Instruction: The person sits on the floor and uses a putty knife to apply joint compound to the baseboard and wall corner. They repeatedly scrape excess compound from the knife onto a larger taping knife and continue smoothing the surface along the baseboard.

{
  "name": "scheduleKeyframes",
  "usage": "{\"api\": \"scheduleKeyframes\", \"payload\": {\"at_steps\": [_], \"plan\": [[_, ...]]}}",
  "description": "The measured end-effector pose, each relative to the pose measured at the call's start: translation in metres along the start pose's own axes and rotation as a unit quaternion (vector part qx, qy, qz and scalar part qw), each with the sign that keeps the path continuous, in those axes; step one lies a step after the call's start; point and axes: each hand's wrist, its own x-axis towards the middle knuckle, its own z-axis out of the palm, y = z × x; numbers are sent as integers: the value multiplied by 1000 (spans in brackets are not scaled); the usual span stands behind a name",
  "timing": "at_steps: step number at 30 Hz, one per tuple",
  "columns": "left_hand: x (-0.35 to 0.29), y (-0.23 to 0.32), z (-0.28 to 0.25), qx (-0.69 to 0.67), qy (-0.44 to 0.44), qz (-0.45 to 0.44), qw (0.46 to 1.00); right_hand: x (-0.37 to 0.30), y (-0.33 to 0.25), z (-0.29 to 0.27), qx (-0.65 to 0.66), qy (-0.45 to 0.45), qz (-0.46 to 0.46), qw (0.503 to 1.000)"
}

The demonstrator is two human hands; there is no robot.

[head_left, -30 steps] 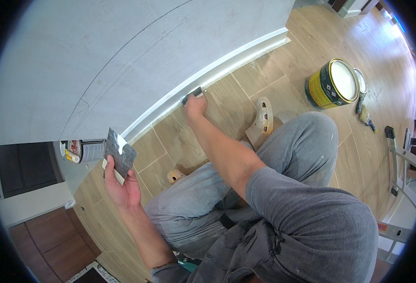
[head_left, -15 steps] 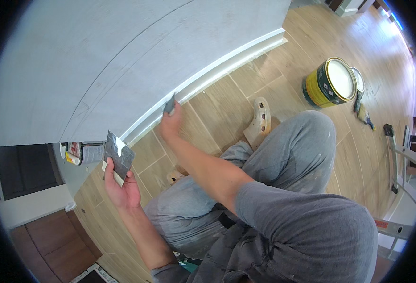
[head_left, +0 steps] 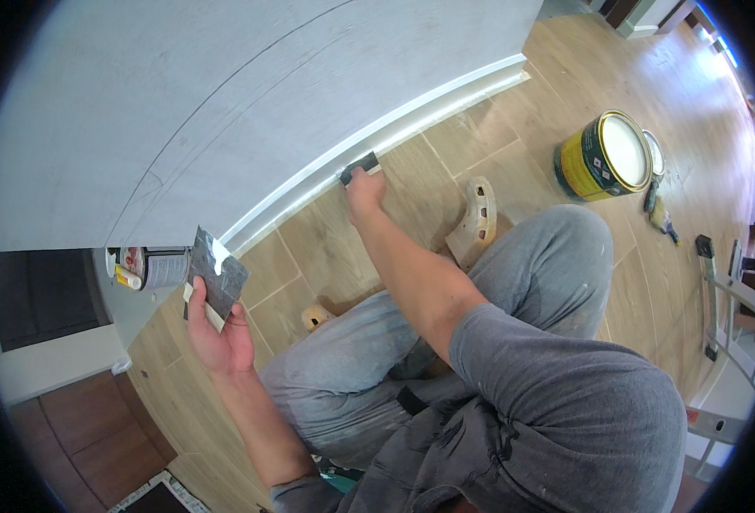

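A grey filler spreader (head_left: 225,285) with a pale edge strip is gripped in my left hand (head_left: 222,339), and a dab of white filler (head_left: 219,256) lies on its upper face. Farther right, my right hand (head_left: 366,195) is closed round a second, dark spreader (head_left: 361,168). That blade is held at the white baseboard (head_left: 309,185), which runs along the foot of the light grey wall (head_left: 180,111); whether its edge touches the board I cannot tell.
An open yellow and green can (head_left: 584,160) of white material stands on the wood-look tile floor to the right. Beside it lie a lid (head_left: 654,152) and a paintbrush (head_left: 661,219). A metal ladder (head_left: 737,295) is at the far right, and another can (head_left: 165,268) sits behind my left hand.
My right hand and its spreader have moved right along the baseboard, and the blade has turned. My left hand has hardly shifted with its spreader.
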Motion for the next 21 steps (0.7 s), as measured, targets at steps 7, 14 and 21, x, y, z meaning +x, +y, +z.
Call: {"api": "scheduleKeyframes", "payload": {"at_steps": [7, 14, 21], "plan": [[11, -4, -10, 18, 7, 14, 1000, -55, -6, 29, -64, 21, -124, 990], [17, -9, -16, -25, -24, 16, 999, -134, -54, -3, 21, -282, -80, 956], [-30, -5, 8, -146, -34, 16, 989, -199, -209, -33, 64, -400, -343, 847]]}}
